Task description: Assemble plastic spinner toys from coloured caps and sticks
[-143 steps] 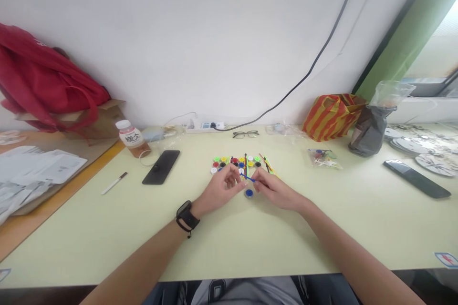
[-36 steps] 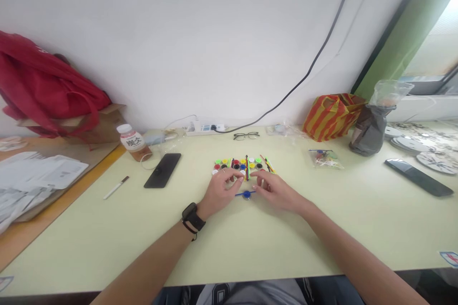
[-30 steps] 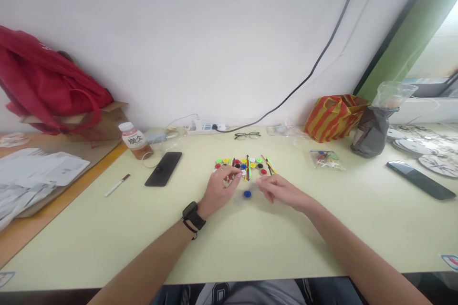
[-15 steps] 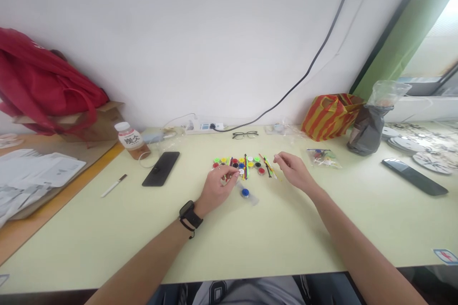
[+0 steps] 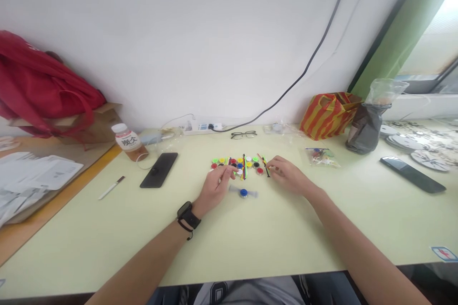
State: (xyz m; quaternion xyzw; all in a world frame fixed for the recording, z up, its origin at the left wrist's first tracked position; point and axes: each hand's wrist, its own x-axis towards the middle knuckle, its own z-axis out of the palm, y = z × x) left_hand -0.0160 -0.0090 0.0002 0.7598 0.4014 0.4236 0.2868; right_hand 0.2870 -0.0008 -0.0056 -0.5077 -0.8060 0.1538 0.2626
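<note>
On the table, a blue round piece with a clear, blurred two-armed blade (image 5: 244, 193) lies in front of my hands. My left hand (image 5: 214, 185) is closed in a pinch at the near edge of several small coloured discs (image 5: 233, 161); what its fingertips hold, if anything, is too small to make out. Beyond it, a bundle of thin coloured sticks (image 5: 244, 167) lies among the discs. My right hand (image 5: 288, 174) has its fingers bent together at the right-hand group of coloured sticks (image 5: 264, 164), partly covering them. Whatever is between those fingers is hidden. A red disc (image 5: 259, 171) lies just left of them.
Left of my hands are a phone (image 5: 159, 170), a white pen-like stick (image 5: 111, 188) and a drink bottle (image 5: 129, 142). Glasses (image 5: 244, 135) lie near the wall. To the right are a small clear bag of parts (image 5: 319, 157), a striped bag (image 5: 327, 115) and a long dark object (image 5: 412, 174).
My right hand has moved left onto the right-hand sticks and covers part of them. The clear blade on the blue piece has turned. My left hand stays near the discs.
</note>
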